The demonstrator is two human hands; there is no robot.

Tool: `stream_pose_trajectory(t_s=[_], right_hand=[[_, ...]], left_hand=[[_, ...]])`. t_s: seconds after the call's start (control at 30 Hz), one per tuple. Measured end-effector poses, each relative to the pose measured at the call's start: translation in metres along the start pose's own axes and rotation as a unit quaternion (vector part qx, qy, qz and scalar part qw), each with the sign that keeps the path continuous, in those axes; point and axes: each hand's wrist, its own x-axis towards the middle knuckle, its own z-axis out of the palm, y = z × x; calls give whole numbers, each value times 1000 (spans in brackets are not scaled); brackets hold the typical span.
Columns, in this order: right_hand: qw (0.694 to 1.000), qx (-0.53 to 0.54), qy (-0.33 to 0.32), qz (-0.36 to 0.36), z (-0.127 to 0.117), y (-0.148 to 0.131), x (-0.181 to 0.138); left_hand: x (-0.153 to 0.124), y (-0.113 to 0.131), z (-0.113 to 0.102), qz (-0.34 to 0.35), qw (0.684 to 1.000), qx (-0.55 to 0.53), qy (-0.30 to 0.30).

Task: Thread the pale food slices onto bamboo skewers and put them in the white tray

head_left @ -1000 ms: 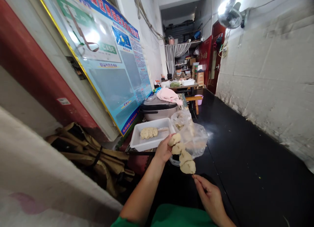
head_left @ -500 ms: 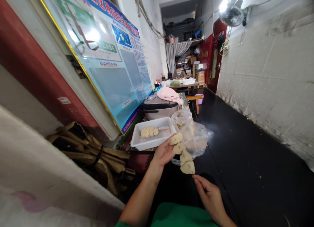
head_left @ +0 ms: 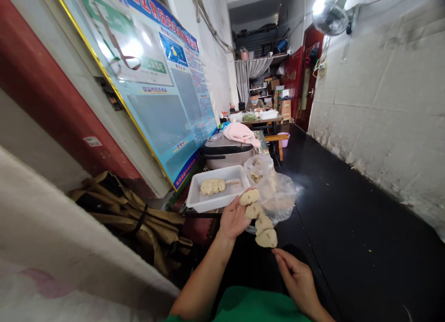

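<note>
A skewer of pale, flat slices [head_left: 263,222] slants across the space in front of me, the slices threaded one behind another. My right hand [head_left: 295,273] pinches the thin stick just below the lowest slice. Near the upper end, my left hand [head_left: 234,220] holds the top slice, palm turned up, with its fingers partly hidden behind the slice. Beyond my left hand is a white plastic tray [head_left: 198,204]. Similar skewered slices [head_left: 212,186] lie in it, their sticks pointing right. Clear plastic bags [head_left: 278,197] sit right of the tray, one with more pale pieces inside.
Behind the tray stands a grey-and-black cooker [head_left: 225,157] with a pink cloth [head_left: 241,133] on top. Folded brown material [head_left: 139,215] lies at the left. Farther back, a person [head_left: 255,102] is at another table [head_left: 264,122], near a wooden bench [head_left: 278,139] and purple bucket [head_left: 284,139].
My left hand has shifted very slightly, with its palm a little more turned up. The skewer and my right hand stay almost in place. The camera view has moved a touch.
</note>
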Motion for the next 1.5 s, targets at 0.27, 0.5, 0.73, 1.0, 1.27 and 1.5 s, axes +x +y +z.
stream_pose_trajectory(t_s=[0.27, 0.5, 0.73, 1.0, 1.27, 1.5], right_hand=[[999, -34, -15, -7, 5, -2, -4], [999, -43, -24, -8, 6, 2, -6], [999, -45, -20, -4, 6, 1, -8], [999, -46, -11, -10, 4, -1, -4], [999, -37, -9, 0, 5, 2, -5], [999, -24, -16, 16, 7, 3, -3]], left_hand=[[9, -25, 3, 75, 987, 5, 140], [9, -26, -3, 75, 982, 21, 170], [7, -28, 2, 67, 983, 12, 169], [8, -27, 0, 64, 983, 13, 169], [0, -24, -2, -15, 987, 5, 157], [-1, -25, -4, 10, 986, 2, 165]])
